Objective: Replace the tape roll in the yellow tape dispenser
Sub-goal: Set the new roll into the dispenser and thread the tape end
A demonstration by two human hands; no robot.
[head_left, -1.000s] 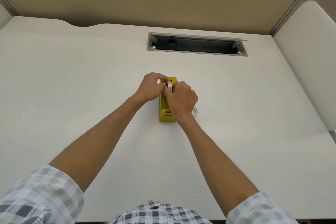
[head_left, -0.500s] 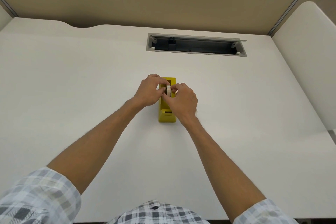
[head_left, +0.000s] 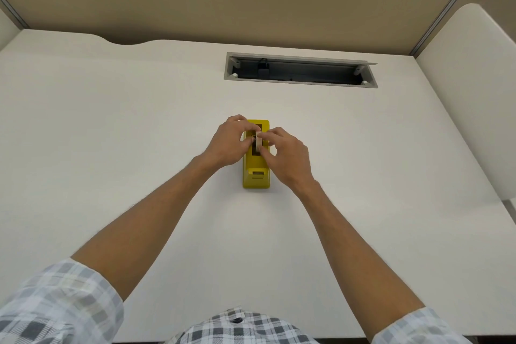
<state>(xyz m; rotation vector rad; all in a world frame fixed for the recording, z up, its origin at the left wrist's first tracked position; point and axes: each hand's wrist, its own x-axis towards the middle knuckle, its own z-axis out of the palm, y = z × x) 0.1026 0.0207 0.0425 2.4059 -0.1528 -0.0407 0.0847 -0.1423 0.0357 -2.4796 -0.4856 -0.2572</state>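
Yellow tape dispenser (head_left: 256,173) at frame centre on a white desk (head_left: 111,134), left hand (head_left: 229,142) and right hand (head_left: 287,156) both pinching an upright tape roll (head_left: 258,142) in its slot with curled fingers.

Your off-white desk (head_left: 111,148) carries a yellow tape dispenser (head_left: 256,179) standing near its middle, lengthwise toward you. Farther back, a grey-rimmed cable tray (head_left: 300,71) sits open, recessed into the desktop before the beige partition.
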